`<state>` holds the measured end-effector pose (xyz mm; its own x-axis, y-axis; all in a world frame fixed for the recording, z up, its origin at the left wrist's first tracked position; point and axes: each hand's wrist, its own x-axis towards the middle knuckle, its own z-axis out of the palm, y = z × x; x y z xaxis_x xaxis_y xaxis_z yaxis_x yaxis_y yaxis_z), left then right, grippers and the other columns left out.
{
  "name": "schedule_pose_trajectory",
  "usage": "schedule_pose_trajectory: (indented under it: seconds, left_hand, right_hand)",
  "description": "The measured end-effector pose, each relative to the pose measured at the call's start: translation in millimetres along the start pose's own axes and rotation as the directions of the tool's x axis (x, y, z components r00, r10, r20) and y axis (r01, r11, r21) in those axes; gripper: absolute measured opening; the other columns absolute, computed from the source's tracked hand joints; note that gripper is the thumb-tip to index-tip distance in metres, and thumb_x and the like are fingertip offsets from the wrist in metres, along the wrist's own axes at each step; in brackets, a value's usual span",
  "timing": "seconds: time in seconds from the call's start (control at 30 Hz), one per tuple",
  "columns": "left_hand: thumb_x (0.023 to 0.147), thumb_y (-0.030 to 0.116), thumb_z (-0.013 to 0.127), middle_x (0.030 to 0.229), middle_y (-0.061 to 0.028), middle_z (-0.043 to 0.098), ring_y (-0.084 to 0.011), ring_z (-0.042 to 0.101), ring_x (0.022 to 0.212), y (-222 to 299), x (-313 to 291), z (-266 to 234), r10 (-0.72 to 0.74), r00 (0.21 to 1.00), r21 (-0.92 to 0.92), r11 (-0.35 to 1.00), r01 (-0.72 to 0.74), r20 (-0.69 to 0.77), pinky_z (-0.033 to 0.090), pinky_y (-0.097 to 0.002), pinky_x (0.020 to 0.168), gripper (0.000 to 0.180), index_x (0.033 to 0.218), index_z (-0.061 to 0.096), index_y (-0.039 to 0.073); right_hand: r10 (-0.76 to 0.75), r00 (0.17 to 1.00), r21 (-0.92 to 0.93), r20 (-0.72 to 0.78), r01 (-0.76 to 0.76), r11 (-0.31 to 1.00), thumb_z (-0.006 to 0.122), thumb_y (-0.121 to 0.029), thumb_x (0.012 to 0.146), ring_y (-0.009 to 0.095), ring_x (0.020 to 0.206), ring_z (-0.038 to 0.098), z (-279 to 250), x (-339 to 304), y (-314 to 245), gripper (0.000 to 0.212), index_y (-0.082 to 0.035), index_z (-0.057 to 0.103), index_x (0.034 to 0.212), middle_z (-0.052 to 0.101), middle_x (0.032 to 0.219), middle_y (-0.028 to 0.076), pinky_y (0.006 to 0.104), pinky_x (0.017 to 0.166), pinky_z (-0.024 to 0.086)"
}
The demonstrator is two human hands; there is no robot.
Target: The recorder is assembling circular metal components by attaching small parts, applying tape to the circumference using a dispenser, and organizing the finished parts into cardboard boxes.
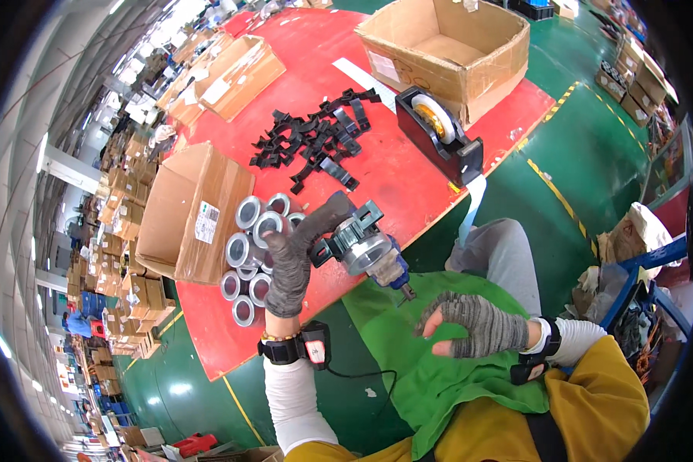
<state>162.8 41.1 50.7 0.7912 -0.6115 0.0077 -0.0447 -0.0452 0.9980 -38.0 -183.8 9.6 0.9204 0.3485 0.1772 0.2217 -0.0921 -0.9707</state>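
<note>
My left hand, in a grey fingerless glove, is wrapped round a black plastic clamp fitted about a silver ring-shaped part. Close against that part is a blue power driver, its bit pointing toward my lap; whether it rests on the table edge is hidden. To the right, above the green apron, my right hand is empty, thumb and fingers apart. Left of my left hand stand several silver ring-shaped parts in a cluster, some stacked. Beyond lies a loose pile of black clamp pieces.
The red table carries a tape dispenser at its right edge, with tape hanging down. Open cardboard boxes stand at the far right, far left and left. A blue metal frame is at the right.
</note>
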Motion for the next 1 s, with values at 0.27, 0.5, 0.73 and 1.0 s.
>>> schedule_pose_trajectory:
  seconds: [0.27,0.5,0.73,1.0]
  left_hand:
    - [0.068,0.086,0.011,0.113,-0.0174,0.056,-0.0248,0.051,0.104,-8,-5,-3,-0.069,0.997,-0.131,0.989,0.066,-0.022,0.036,-0.0351,0.093,0.111,0.125,0.046,-0.002]
    - [0.092,0.044,0.040,0.088,-0.0121,0.061,-0.0253,0.060,0.081,-31,-93,11,-0.085,0.950,-0.271,0.963,0.001,-0.300,0.047,-0.0372,0.075,0.043,0.104,0.056,0.007]
    - [0.082,0.017,0.064,0.074,-0.0036,0.062,-0.0080,0.052,0.060,-40,-114,132,-0.360,0.894,-0.216,0.926,0.309,-0.266,0.042,-0.0211,0.056,0.031,0.108,0.060,0.000]
    - [0.081,0.018,0.064,0.061,-0.0023,0.057,-0.0085,0.049,0.052,-44,-105,151,-0.344,0.843,-0.137,0.939,0.317,-0.414,0.038,-0.0226,0.049,0.020,0.088,0.066,-0.001]
  right_hand:
    - [-0.014,0.999,-0.030,-0.049,0.013,0.999,0.067,-0.021,0.078,0.024,0.091,0.058,3,-6,16,0.023,-0.006,0.059,0.093,0.060,0.092,0.009,0.0337,0.081,0.044]
    - [0.029,0.997,0.002,-0.072,-0.028,1.000,0.066,-0.022,0.078,0.024,0.092,0.058,0,-9,17,0.025,-0.005,0.059,0.094,0.061,0.093,0.010,0.0337,0.083,0.044]
    - [0.066,0.996,0.014,-0.056,-0.065,0.998,0.065,-0.023,0.081,0.021,0.093,0.058,4,-9,17,0.025,-0.004,0.059,0.096,0.061,0.097,0.009,0.0323,0.083,0.044]
    - [0.186,0.982,-0.038,-0.026,-0.186,0.982,0.064,-0.021,0.081,0.016,0.080,0.059,-11,-13,14,0.020,-0.003,0.059,0.089,0.062,0.081,0.007,0.0299,0.074,0.046]
